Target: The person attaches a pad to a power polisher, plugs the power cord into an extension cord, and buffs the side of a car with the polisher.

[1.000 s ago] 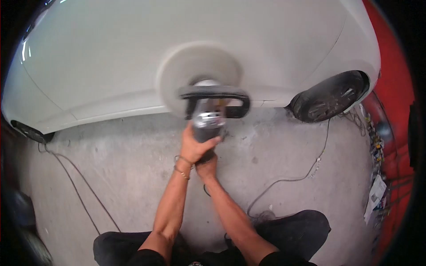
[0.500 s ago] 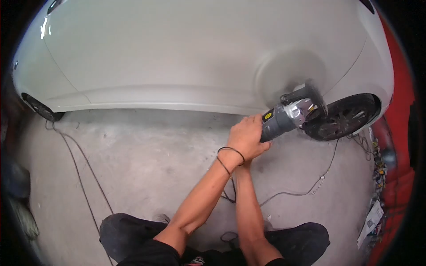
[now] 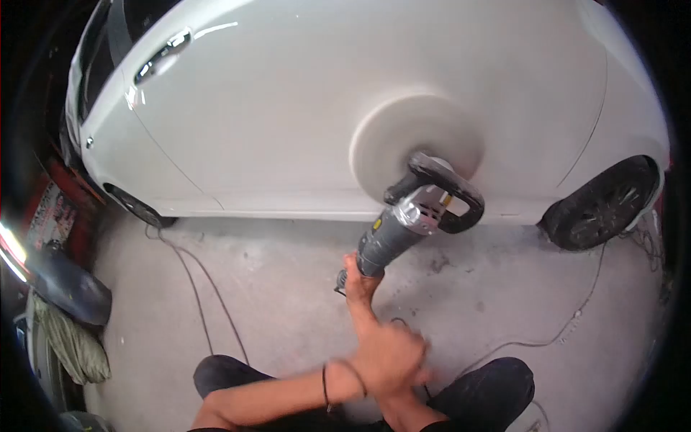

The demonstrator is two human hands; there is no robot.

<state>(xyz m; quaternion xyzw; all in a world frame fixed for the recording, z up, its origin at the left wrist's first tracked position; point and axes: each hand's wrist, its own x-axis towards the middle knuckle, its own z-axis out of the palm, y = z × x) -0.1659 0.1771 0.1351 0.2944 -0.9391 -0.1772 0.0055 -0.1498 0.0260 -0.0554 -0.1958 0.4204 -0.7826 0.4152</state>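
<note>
Polisher (image 3: 392, 241) grey and silver, pad (image 3: 410, 133) blurred; right hand (image 3: 361, 282) clasps it, left hand (image 3: 394, 356) too blurred to tell.

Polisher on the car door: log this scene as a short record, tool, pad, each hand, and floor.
Tool: rotary polisher, tilted; neither hand on its loop handle
Pad: round polishing pad, motion-blurred, at the white car door
Right hand: grip around the polisher's rear end
Left hand: off the polisher, blurred, crossing over the right forearm; contact unclear
Floor: bare concrete floor with cables
</note>
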